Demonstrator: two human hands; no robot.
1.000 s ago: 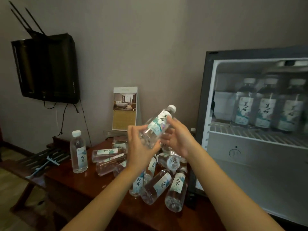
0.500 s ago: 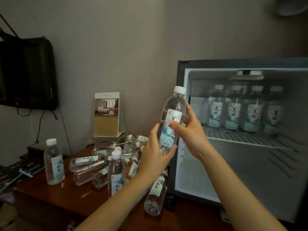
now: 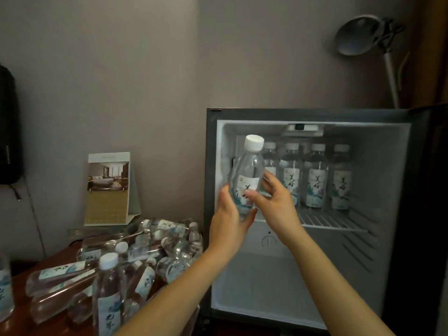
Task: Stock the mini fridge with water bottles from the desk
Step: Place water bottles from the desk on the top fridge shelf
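Bottles stand on the fridge shelf, desk left.

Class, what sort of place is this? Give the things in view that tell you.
Probably a hotel room: a mini fridge holding identical water bottles, a tent card picturing a bedroom on the wooden desk.

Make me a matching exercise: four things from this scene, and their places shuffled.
1. held bottle
2. calendar card
3. lamp
4. row of bottles

A. on the wire shelf in the mini fridge
B. up above the fridge's top
C. gripped between left hand and right hand
D. standing on the desk by the wall

Pairs: 1-C, 2-D, 3-B, 4-A.
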